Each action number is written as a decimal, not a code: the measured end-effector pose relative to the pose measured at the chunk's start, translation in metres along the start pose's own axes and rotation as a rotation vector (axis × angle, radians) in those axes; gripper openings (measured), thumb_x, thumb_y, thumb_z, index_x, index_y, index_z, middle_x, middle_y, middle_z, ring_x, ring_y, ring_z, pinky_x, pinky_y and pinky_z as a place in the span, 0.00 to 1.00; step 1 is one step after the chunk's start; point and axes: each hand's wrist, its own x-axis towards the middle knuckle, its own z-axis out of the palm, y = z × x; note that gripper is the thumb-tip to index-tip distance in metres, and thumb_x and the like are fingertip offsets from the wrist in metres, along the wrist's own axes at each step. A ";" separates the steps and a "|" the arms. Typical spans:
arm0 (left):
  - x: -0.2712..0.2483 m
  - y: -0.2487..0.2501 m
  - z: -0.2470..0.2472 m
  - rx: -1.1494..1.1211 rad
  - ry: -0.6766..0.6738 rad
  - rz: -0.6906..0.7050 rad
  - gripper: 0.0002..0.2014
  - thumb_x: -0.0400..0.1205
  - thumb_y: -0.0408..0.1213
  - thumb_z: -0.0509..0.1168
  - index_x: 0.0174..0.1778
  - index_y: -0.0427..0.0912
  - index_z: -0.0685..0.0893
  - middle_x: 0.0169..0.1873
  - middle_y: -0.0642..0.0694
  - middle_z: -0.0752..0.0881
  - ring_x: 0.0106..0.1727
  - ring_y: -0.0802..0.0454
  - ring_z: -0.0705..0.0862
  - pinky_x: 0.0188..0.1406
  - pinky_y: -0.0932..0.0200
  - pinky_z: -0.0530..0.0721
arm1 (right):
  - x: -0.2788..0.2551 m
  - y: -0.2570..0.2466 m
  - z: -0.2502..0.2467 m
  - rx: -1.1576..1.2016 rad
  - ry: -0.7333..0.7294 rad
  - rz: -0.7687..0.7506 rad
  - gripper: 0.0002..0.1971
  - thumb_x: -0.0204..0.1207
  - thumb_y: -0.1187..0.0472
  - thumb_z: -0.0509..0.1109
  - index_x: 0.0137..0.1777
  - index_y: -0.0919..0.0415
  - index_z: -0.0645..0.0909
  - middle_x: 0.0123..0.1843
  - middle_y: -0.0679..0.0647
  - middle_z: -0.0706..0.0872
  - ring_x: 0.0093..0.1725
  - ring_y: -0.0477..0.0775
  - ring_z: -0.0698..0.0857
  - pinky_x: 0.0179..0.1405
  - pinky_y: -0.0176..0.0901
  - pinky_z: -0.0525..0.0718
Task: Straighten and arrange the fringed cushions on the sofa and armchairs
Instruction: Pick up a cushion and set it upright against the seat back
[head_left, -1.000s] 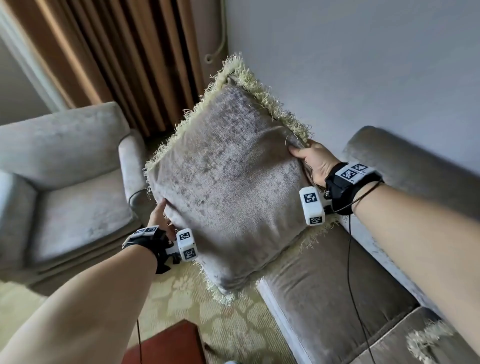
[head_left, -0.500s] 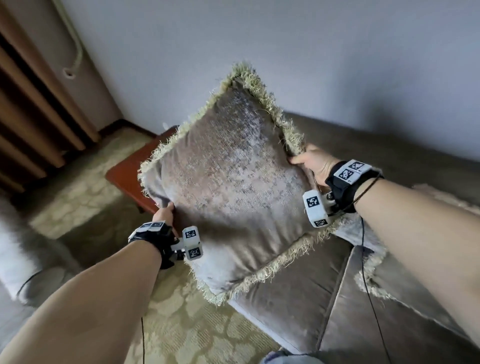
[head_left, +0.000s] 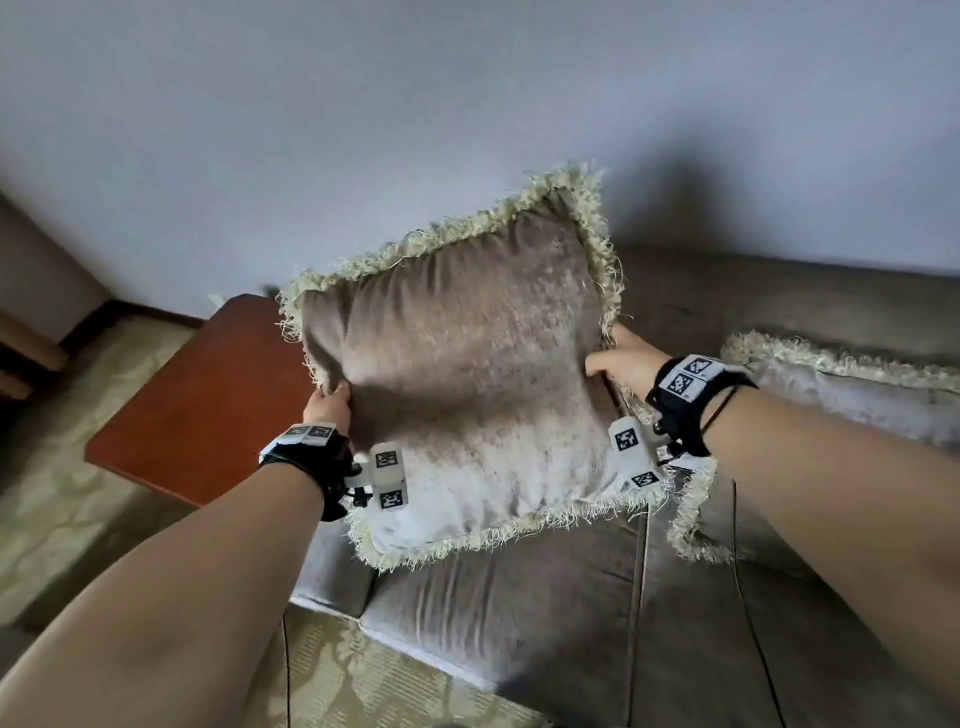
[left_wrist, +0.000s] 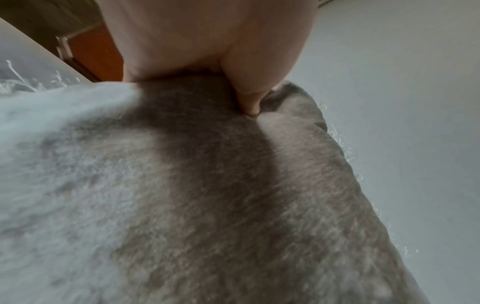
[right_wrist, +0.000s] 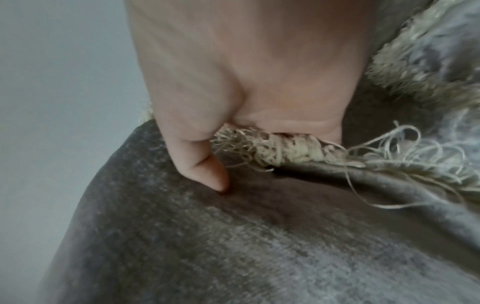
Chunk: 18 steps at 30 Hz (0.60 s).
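ITEM: fringed cushion (head_left: 467, 384), taupe velvet, cream fringe. Held up in the air over the left end of the sofa (head_left: 545, 613), tilted, one corner toward the wall; lower fringe looks just above the seat, contact can't be confirmed.

L hand (head_left: 328, 404): grips left edge, thumb pressed into the front face; other fingers behind the fabric, not visible.
R hand (head_left: 621, 364): grips right edge, thumb on the front, fringe bunched in the crook of the thumb; other fingers behind, can't tell their spread.

2nd fringed cushion (head_left: 831, 395): lies on the sofa seat/back, just beside the R wrist.
Wooden side table (head_left: 208, 395): next to the sofa arm, below-left of the held cushion.

RISKS (judgement):
- Loose fringe threads near R thumb could snag or pull if the hand slides off.
- Cushion sits close to the sofa end; set down crooked, it may tip toward the side table.
- R forearm near the 2nd cushion; may nudge it askew.
- Thumb dents in velvet may leave marks, need smoothing.

VIEW NOTES:
- Head cam: whole layout, both hands, sofa, table.
- L wrist cam: thumb tip (left_wrist: 250, 107) dug into a fold; no fringe caught there.
- R wrist cam: trapped fringe (right_wrist: 272, 152) and stray loops, not clear from head cam.
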 end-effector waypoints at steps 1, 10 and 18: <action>0.016 -0.003 0.010 -0.024 -0.003 0.012 0.27 0.76 0.51 0.66 0.69 0.41 0.78 0.64 0.39 0.84 0.65 0.37 0.83 0.70 0.44 0.78 | 0.005 0.007 -0.003 0.005 0.006 0.018 0.30 0.62 0.59 0.74 0.66 0.61 0.73 0.58 0.58 0.84 0.59 0.60 0.83 0.59 0.52 0.81; 0.051 0.015 0.084 0.105 -0.103 0.086 0.21 0.80 0.47 0.66 0.66 0.40 0.81 0.53 0.42 0.86 0.57 0.41 0.85 0.67 0.41 0.81 | 0.036 0.063 -0.009 0.117 0.104 0.128 0.15 0.69 0.68 0.80 0.51 0.64 0.78 0.45 0.58 0.87 0.43 0.52 0.86 0.36 0.36 0.78; 0.129 0.017 0.139 0.286 -0.365 0.066 0.23 0.81 0.50 0.63 0.67 0.40 0.81 0.64 0.35 0.84 0.64 0.36 0.83 0.68 0.40 0.80 | 0.076 0.091 0.027 0.083 0.196 0.340 0.25 0.60 0.59 0.86 0.54 0.69 0.85 0.44 0.56 0.90 0.45 0.52 0.89 0.51 0.45 0.85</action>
